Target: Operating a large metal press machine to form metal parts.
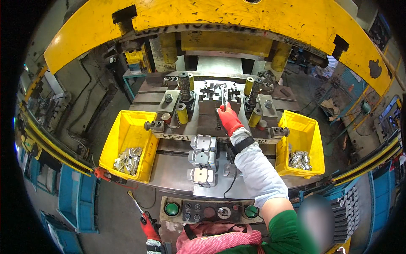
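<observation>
My right hand [229,119], in a red glove, reaches forward to the press die [207,116]. It is closed on a slim metal tool [223,94] with a rounded end, whose exact kind I cannot make out. The tool's end is over a bright metal part [213,88] at the die's middle. Low on the left, my left hand [150,227], also red-gloved, is closed round a long thin tool [135,203] with a yellowish far end and a pale shaft. That hand stays apart from the die, beside the control panel [192,211].
Stacked metal blocks [203,158] stand before the die. Yellow bins [146,158] [318,148] with small metal pieces flank it. Dark guide posts [185,86] rise from the die; the yellow press frame [237,15] arches above. A cable [232,184] hangs near my right forearm.
</observation>
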Action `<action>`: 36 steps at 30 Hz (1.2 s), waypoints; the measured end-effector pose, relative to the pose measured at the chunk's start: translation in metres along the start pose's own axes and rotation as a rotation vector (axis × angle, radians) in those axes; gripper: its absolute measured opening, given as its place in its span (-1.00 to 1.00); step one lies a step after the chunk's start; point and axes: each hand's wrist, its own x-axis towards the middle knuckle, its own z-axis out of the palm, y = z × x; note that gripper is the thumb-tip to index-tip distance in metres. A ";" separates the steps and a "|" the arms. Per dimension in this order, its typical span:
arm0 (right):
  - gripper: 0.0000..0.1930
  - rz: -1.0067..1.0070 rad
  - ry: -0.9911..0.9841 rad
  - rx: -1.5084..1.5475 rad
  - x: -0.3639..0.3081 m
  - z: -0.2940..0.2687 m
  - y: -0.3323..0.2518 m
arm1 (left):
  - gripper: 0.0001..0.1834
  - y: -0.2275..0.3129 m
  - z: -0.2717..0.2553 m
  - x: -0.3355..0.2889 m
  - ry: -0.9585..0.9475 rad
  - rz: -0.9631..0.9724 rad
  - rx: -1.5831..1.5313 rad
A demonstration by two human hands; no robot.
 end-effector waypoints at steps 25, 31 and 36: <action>-0.38 0.222 0.491 0.212 -0.371 -0.078 0.464 | -0.28 -0.120 0.052 0.124 -0.221 -0.090 0.635; -0.30 0.580 0.036 -0.272 -0.343 -0.042 0.500 | -0.24 -0.102 0.062 0.112 -0.136 0.209 0.999; -0.16 0.659 0.185 -0.261 -0.339 -0.052 0.437 | -0.17 -0.103 0.065 0.109 -0.133 0.367 1.116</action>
